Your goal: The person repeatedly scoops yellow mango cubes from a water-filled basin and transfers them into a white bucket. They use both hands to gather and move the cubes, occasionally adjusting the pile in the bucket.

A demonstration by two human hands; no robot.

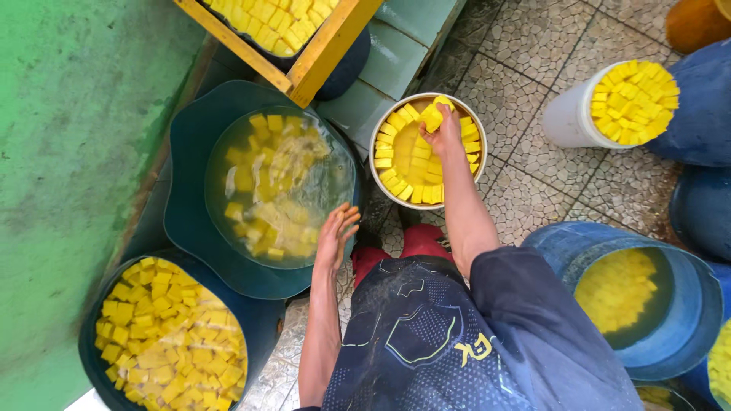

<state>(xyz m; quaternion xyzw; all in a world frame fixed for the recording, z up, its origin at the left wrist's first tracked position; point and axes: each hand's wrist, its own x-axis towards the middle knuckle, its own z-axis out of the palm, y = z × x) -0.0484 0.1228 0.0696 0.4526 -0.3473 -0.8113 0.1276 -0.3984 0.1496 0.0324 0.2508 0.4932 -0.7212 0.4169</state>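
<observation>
Green wall point(68, 152) fills the left side, and grey patterned floor tiles point(533, 152) run under everything else. Biggest of the vessels is the teal tub point(186, 167) at centre left, holding cloudy water with yellow cubes floating in it. Below it sits a dark tub point(255, 320) packed with more yellow cubes, and at lower right a blue barrel point(685, 304) holds yellowish liquid with cubes sunk in it. A yellow wooden crate point(320, 57), also filled with cubes, juts in from the top edge. Between the teal tub and the white bucket point(567, 118) (heaped with cubes at upper right) stands the round metal bowl point(375, 152), where yellow cubes are laid in neat rings against the wall, with the centre not yet filled. The person looks down over their own dark printed shirt. Their right hand point(444, 133) reaches out over the bowl, fingers pinched around one yellow cube point(432, 116) at the far rim, just above the top of the ring. Their left hand point(335, 236) hangs at the near right edge of the teal tub, fingers loosely spread and holding nothing, close to the rim, though I cannot tell whether it touches it.
</observation>
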